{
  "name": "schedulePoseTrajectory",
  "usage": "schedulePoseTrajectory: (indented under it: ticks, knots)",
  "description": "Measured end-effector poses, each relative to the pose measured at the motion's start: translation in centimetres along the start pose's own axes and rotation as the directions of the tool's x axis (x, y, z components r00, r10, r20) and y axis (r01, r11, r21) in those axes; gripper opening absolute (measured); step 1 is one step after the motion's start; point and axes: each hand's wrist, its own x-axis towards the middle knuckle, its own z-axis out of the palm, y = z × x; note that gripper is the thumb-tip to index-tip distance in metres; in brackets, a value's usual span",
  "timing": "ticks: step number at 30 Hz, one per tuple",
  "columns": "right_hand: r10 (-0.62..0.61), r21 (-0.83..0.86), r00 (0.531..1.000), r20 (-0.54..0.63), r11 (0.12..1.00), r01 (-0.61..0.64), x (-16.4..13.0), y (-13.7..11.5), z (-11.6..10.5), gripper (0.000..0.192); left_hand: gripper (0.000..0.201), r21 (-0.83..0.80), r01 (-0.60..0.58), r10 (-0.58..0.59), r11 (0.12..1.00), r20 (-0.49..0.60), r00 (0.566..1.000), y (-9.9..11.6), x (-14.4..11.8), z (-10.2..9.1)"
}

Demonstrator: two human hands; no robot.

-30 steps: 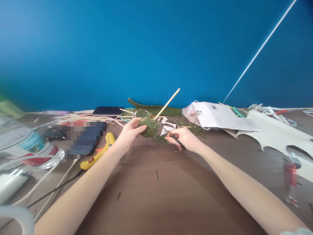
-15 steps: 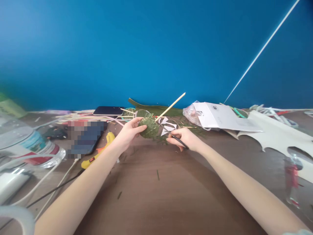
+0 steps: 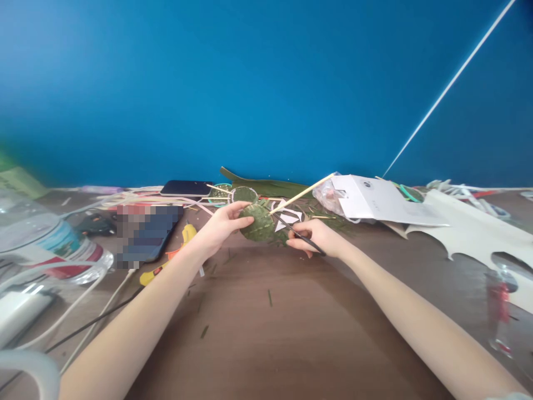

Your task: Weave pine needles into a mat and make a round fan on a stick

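Observation:
Between my left thumb and fingers is a round green disc of leaf pieces (image 3: 259, 225) with a pale wooden stick (image 3: 302, 193) running out of it to the upper right. My left hand (image 3: 225, 223) pinches the disc at its left edge. My right hand (image 3: 314, 238) is closed round a pair of dark scissors (image 3: 306, 239). The blade tips reach the disc's right edge, near where the stick begins. Whether the blades are apart is too small to tell. White paper scraps (image 3: 287, 219) and green leaf cuttings (image 3: 333, 222) lie behind the scissors.
On the left are a yellow glue gun (image 3: 187, 236), two phones, one of them a dark phone (image 3: 186, 188), a plastic bottle (image 3: 54, 239) and several cables. White cut card (image 3: 470, 228) and a white box (image 3: 383, 200) lie on the right. Long green leaves (image 3: 266, 186) rest against the blue wall.
The disc has turned in my left hand, so its stick now leans lower and farther right. The scissors stay at its right edge.

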Motion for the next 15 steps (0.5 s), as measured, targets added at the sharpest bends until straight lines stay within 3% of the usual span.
schedulePoseTrajectory:
  ticks: [15]
  knots:
    - [-0.023,-0.013,0.998,-0.055,1.0,0.022,-0.09,-0.59,0.63,0.027,0.041,0.135,-0.022,0.018,0.991,0.031,0.999,-0.11,-0.11,0.52]
